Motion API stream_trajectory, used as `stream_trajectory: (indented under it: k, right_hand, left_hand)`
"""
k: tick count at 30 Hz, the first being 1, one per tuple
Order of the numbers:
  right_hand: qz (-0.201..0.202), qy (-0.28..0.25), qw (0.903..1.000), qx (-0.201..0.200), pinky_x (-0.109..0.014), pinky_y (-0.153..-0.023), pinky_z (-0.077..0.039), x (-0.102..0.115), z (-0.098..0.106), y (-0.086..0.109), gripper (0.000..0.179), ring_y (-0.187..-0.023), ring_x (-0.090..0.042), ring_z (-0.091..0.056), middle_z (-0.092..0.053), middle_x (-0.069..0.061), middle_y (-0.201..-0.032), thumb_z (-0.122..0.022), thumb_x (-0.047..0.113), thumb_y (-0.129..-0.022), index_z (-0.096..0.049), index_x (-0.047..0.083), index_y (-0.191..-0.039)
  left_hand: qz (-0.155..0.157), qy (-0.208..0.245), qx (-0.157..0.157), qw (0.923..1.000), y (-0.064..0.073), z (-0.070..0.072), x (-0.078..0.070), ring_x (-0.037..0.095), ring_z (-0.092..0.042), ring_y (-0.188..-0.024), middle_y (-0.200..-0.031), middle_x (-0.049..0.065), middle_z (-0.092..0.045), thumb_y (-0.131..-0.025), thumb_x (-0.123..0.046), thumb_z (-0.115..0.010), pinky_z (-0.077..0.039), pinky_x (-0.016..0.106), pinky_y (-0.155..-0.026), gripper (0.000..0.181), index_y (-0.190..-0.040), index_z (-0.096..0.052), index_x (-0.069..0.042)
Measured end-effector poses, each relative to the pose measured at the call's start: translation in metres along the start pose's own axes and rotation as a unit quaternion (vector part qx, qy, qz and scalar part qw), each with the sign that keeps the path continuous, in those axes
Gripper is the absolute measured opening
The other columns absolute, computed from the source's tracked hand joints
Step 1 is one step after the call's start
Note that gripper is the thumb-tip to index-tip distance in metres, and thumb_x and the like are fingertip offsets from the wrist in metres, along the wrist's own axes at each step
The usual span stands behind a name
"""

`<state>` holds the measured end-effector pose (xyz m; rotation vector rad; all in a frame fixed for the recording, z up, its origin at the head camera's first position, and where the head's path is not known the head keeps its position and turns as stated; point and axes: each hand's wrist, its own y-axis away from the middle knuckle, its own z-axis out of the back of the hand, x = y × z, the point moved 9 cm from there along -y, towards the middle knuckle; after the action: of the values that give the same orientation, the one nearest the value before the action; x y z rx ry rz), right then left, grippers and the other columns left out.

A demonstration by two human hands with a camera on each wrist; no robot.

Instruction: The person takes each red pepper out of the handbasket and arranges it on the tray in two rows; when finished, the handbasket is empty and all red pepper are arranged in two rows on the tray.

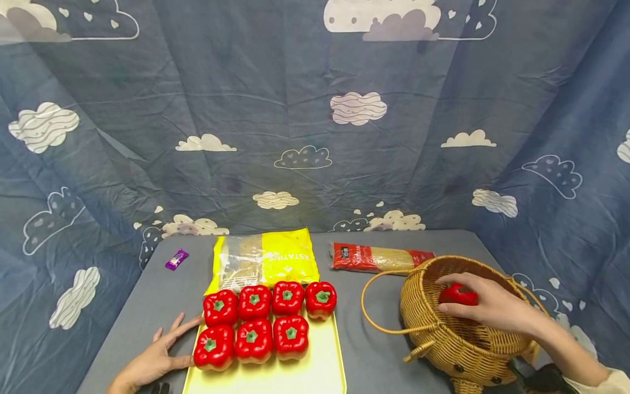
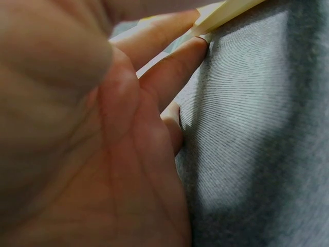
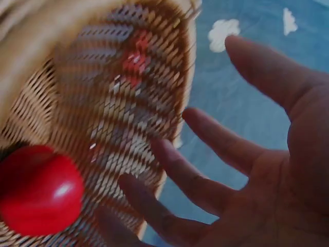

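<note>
In the head view my right hand (image 1: 484,301) reaches over the mouth of a woven wicker basket (image 1: 418,306). A red bell pepper (image 1: 458,295) shows beyond its fingers. The right wrist view has this pepper (image 3: 41,190) inside the basket, apart from the spread fingers of the right hand (image 3: 205,190). My left hand (image 1: 152,355) rests at the left edge of a pale yellow tray (image 1: 325,361), fingers extended and thumb beside the nearest pepper (image 1: 214,347). Several more red bell peppers (image 1: 253,339) with green stems stand in two rows on the tray.
Behind the tray lies a yellow pasta bag (image 1: 290,257). A red packet of noodles (image 1: 384,257) lies farther right, behind the basket's looped handle (image 1: 369,306). A small purple wrapped candy (image 1: 176,259) is at the back left. Cloud-patterned cloth (image 1: 305,126) surrounds the grey table (image 1: 147,295).
</note>
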<state>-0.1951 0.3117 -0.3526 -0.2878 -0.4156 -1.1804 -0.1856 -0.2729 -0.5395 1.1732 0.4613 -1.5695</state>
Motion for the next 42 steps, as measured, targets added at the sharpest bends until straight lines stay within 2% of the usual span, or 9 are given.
stream_trajectory:
  k: [16, 21, 23, 25, 27, 30, 34, 37, 42]
  right_hand:
    - [-0.059, -0.102, 0.9759, 0.184, -0.030, -0.073, -0.054, -0.067, -0.020, -0.010, 0.067, -0.116, -0.049, -0.046, -0.038, -0.040, -0.137, -0.074, 0.022, -0.091, -0.045, -0.008, -0.142]
    - [-0.057, -0.110, 0.9690, 0.214, -0.032, -0.074, -0.056, -0.075, -0.026, -0.020, 0.069, -0.108, -0.040, -0.057, -0.050, -0.035, -0.127, -0.075, 0.019, -0.090, -0.041, -0.013, -0.141]
    - [-0.065, -0.118, 0.9657, 0.222, -0.035, -0.076, -0.057, -0.077, -0.028, -0.023, 0.070, -0.106, -0.036, -0.060, -0.055, -0.032, -0.123, -0.074, 0.017, -0.089, -0.040, -0.014, -0.142]
    - [-0.088, -0.119, 0.9624, 0.228, -0.039, -0.079, -0.057, -0.082, -0.029, -0.024, 0.071, -0.108, -0.038, -0.059, -0.054, -0.032, -0.124, -0.074, 0.017, -0.089, -0.039, -0.013, -0.143]
    - [-0.105, -0.107, 0.9622, 0.227, -0.044, -0.081, -0.057, -0.086, -0.030, -0.024, 0.072, -0.110, -0.040, -0.057, -0.053, -0.033, -0.126, -0.074, 0.018, -0.089, -0.039, -0.011, -0.144]
    - [-0.112, -0.087, 0.9633, 0.228, -0.045, -0.082, -0.057, -0.090, -0.032, -0.024, 0.072, -0.111, -0.042, -0.056, -0.052, -0.033, -0.126, -0.074, 0.018, -0.090, -0.038, -0.011, -0.145]
    - [-0.111, -0.076, 0.9631, 0.233, -0.046, -0.082, -0.057, -0.093, -0.034, -0.025, 0.073, -0.110, -0.042, -0.058, -0.055, -0.033, -0.124, -0.073, 0.019, -0.091, -0.035, -0.011, -0.146]
    - [-0.109, -0.074, 0.9634, 0.233, -0.046, -0.082, -0.058, -0.096, -0.033, -0.028, 0.073, -0.111, -0.042, -0.058, -0.055, -0.033, -0.125, -0.073, 0.019, -0.091, -0.035, -0.011, -0.146]
    - [-0.116, -0.062, 0.9647, 0.228, -0.046, -0.083, -0.057, -0.103, -0.030, -0.031, 0.073, -0.114, -0.045, -0.055, -0.048, -0.038, -0.131, -0.073, 0.021, -0.091, -0.036, -0.011, -0.145]
  left_hand:
    - [0.018, 0.004, 0.012, 0.9998, 0.001, -0.002, 0.010, 0.057, 0.016, -0.146, -0.160, 0.038, -0.005, -0.085, -0.016, -0.079, 0.026, 0.076, -0.103, 0.082, -0.153, -0.036, 0.001]
    - [0.014, 0.010, 0.009, 0.9998, 0.001, -0.001, 0.008, 0.055, 0.017, -0.147, -0.160, 0.038, -0.006, -0.084, -0.017, -0.079, 0.026, 0.075, -0.104, 0.082, -0.152, -0.037, 0.000]
    - [0.007, 0.015, 0.005, 0.9999, 0.002, 0.000, 0.006, 0.046, 0.021, -0.149, -0.161, 0.037, -0.006, -0.084, -0.017, -0.080, 0.028, 0.074, -0.104, 0.081, -0.152, -0.038, -0.001]
    - [-0.005, 0.012, -0.003, 0.9999, 0.002, 0.001, 0.004, 0.015, 0.022, -0.152, -0.160, 0.037, -0.008, -0.084, -0.018, -0.080, 0.028, 0.073, -0.104, 0.079, -0.150, -0.040, -0.002]
    - [-0.014, 0.007, -0.006, 0.9999, 0.002, 0.002, 0.002, -0.018, 0.017, -0.138, -0.160, 0.037, -0.009, -0.084, -0.019, -0.080, 0.028, 0.074, -0.104, 0.079, -0.150, -0.041, -0.003]
    - [-0.022, -0.003, -0.007, 0.9997, 0.002, 0.002, 0.001, -0.039, 0.006, -0.115, -0.160, 0.037, -0.010, -0.084, -0.020, -0.079, 0.027, 0.074, -0.104, 0.078, -0.150, -0.042, -0.004]
    - [-0.013, 0.005, -0.001, 0.9999, 0.001, 0.000, 0.003, 0.005, 0.020, -0.150, -0.160, 0.037, -0.009, -0.083, -0.019, -0.080, 0.028, 0.073, -0.105, 0.079, -0.150, -0.041, -0.003]
    - [-0.009, 0.008, -0.001, 0.9999, -0.001, 0.000, 0.003, 0.052, 0.018, -0.148, -0.160, 0.038, -0.008, -0.083, -0.017, -0.080, 0.028, 0.073, -0.105, 0.079, -0.150, -0.041, -0.002]
    - [-0.010, 0.007, 0.001, 0.9999, -0.001, 0.000, 0.003, 0.058, 0.015, -0.145, -0.160, 0.038, -0.008, -0.083, -0.016, -0.080, 0.028, 0.074, -0.104, 0.079, -0.150, -0.040, -0.001]
